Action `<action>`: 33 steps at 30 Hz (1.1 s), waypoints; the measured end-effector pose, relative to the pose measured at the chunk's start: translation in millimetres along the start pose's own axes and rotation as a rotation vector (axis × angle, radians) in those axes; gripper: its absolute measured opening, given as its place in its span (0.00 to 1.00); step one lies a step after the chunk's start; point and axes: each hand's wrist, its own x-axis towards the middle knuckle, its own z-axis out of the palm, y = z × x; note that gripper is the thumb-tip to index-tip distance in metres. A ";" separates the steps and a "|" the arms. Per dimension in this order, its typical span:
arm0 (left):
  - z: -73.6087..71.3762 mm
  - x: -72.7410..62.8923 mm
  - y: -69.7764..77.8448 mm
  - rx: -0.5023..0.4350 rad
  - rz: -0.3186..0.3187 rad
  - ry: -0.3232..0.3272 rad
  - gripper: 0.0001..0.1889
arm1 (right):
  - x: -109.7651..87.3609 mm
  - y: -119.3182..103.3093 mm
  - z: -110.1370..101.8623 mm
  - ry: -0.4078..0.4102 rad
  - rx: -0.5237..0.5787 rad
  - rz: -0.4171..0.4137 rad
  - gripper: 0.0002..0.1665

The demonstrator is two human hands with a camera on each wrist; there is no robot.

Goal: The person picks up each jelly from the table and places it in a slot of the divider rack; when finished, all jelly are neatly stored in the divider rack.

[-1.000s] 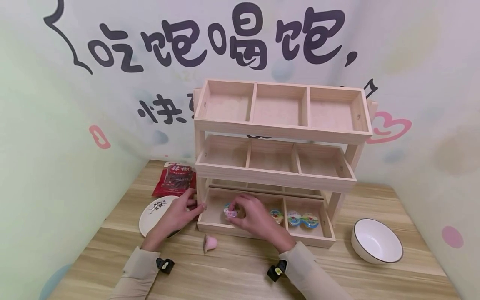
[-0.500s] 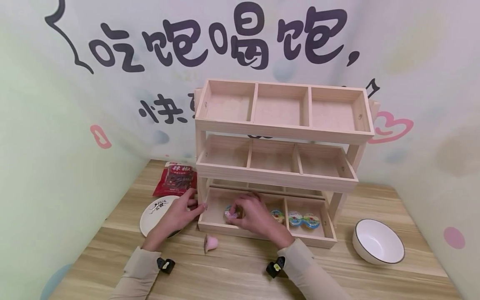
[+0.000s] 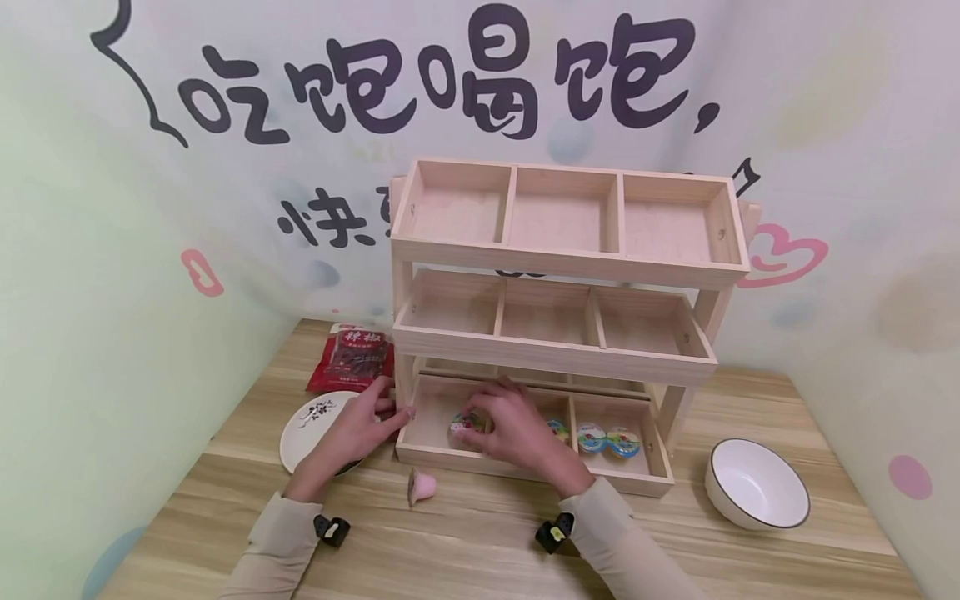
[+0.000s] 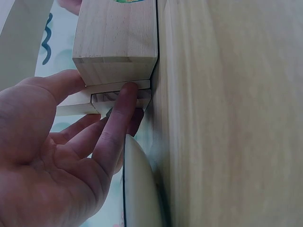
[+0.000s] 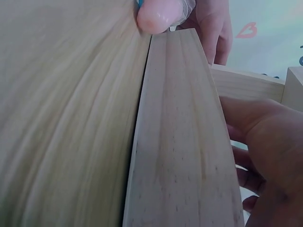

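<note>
In the head view, my right hand (image 3: 517, 429) reaches into the left compartment of the rack's bottom tray (image 3: 540, 473). Its thumb and index finger bend around a small jelly cup (image 3: 467, 422) with a printed lid. The tray wall hides those fingertips in the right wrist view. My left hand (image 3: 363, 429) rests against the tray's left end. Thumb and extended index finger touch the wood there in the left wrist view. A pink jelly cup (image 3: 422, 486) lies on its side on the table before the tray. Further jelly cups (image 3: 620, 441) sit in the middle and right compartments.
Above the bottom tray, the wooden rack (image 3: 570, 264) has two more tiers with dividers. Left of it are a white patterned plate (image 3: 300, 433), partly under my left forearm, and a red food packet (image 3: 352, 358). A white bowl (image 3: 753, 483) stands at the right.
My right thumb and index finger have shifted slightly about the jelly cup, so more of its printed lid shows between them. The left hand has stayed in place.
</note>
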 end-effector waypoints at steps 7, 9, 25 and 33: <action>0.9 0.6 -1.4 0.002 -0.001 -0.002 0.31 | 1.7 -4.6 1.7 -0.013 -0.043 -0.031 0.15; 0.9 0.7 -1.4 0.001 -0.006 -0.004 0.31 | 1.9 -5.9 1.2 -0.013 -0.055 -0.018 0.15; 3.0 1.1 -3.0 -0.013 0.000 -0.005 0.31 | 0.6 -6.2 0.0 -0.014 -0.053 0.052 0.19; 2.0 1.0 -5.0 -0.012 0.007 -0.001 0.31 | 1.1 -8.0 -0.6 -0.017 -0.044 0.043 0.17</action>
